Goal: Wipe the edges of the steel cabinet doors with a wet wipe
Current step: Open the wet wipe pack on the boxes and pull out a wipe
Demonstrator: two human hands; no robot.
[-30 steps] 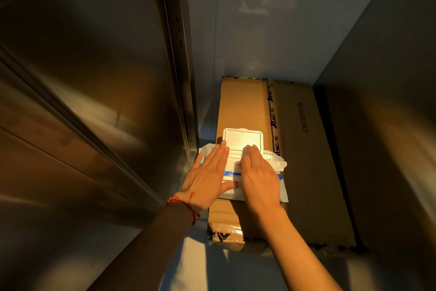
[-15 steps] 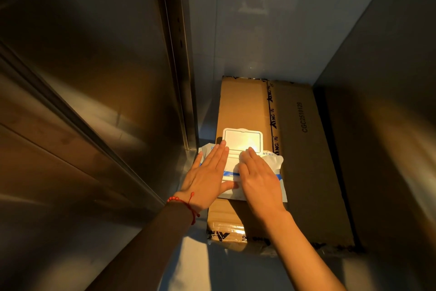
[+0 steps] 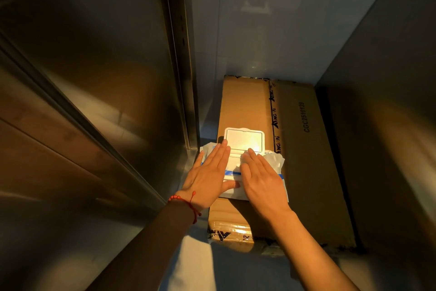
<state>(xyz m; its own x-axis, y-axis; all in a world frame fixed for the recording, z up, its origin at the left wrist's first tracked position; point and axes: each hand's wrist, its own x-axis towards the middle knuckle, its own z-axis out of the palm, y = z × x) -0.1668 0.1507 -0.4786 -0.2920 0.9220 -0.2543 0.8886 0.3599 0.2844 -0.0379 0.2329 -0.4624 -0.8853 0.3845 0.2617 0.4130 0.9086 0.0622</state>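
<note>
Two hands lie flat on a wipe pack that rests on a cardboard box in a narrow, dim space lit by warm, slanting light. Left of the box stands a steel door, its brushed surface smooth and reflective, its vertical edge running down to just beside the pack's left corner. A pale wall closes the far end; a dark panel bounds the right side.

The box is long, rectangular and matt brown, sealed along its length with printed tape. The pack is a soft white pouch with a blue stripe; its rigid, rounded-rectangular lid stands flipped up at the far side.

The left hand presses the pack's left half, fingers straight and together, grasping nothing. A red string bracelet circles that wrist. The right hand lies with extended fingers on a crumpled white wipe at the pack's opening; whether the fingertips pinch the wipe cannot be told.
</note>
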